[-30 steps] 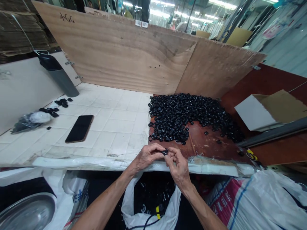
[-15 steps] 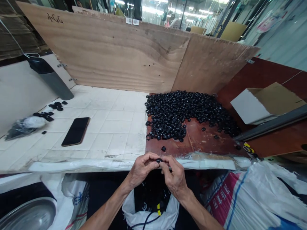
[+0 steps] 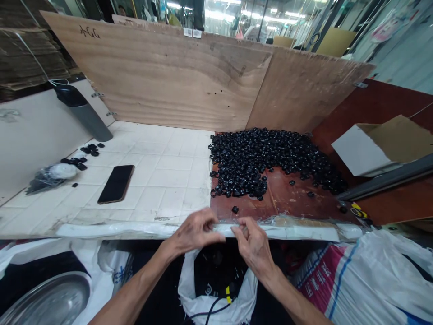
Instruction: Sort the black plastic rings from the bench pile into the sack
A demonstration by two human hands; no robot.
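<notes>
The white worktop [image 3: 169,176] had open room just right of the phone [image 3: 116,184]. Farther right of the phone, a black heap [image 3: 267,155] blocked the way; behind the phone, a tall board [image 3: 169,76] did.

I saw a workshop or factory floor: small black parts [image 3: 253,158] heaped on a tabletop [image 3: 176,180], sacks [image 3: 379,275] below

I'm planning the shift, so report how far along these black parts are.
Possibly done: dark contents in the white sack, too dim to count. In hand: nothing visible; the left hand and right hand are parted above it. Apparently left: the pile of small black parts and one loose part in front.
</notes>
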